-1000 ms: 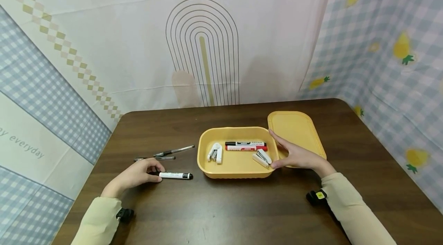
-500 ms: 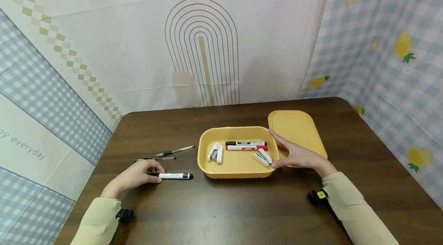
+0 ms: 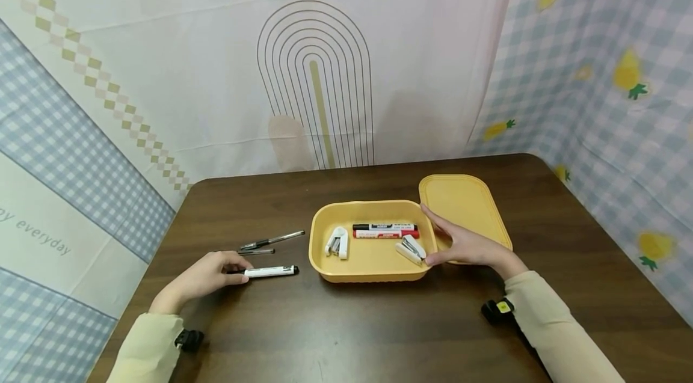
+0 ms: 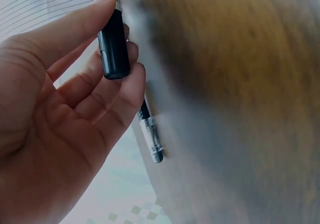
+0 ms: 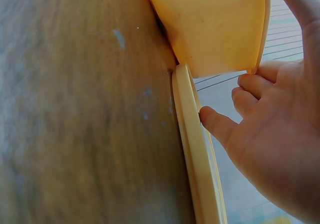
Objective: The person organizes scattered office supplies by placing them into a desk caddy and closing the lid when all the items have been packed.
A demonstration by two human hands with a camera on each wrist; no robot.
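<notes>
A white whiteboard marker with black ends (image 3: 271, 272) is pinched between the thumb and fingers of my left hand (image 3: 208, 275). In the left wrist view the marker's black end (image 4: 115, 48) lies between thumb and fingers. Two pens with clear barrels (image 3: 278, 238) lie just beyond that hand, one partly hidden. My right hand (image 3: 471, 246) holds the right end of a yellow plastic box (image 3: 373, 278), thumb near its front corner. Inside the box are a black-capped marker (image 3: 384, 226), a red marker (image 3: 385, 234) and two small white staplers (image 3: 337, 243), one at each side.
The box's yellow lid (image 3: 460, 202) lies flat behind and right of the box, partly under my right hand. A dark wooden table (image 3: 346, 335) carries everything. Patterned cloth (image 3: 216, 70) hangs along its back and sides.
My left hand has shifted slightly left and away from me with the marker, whose angle has changed a little. The right hand and the box stay put.
</notes>
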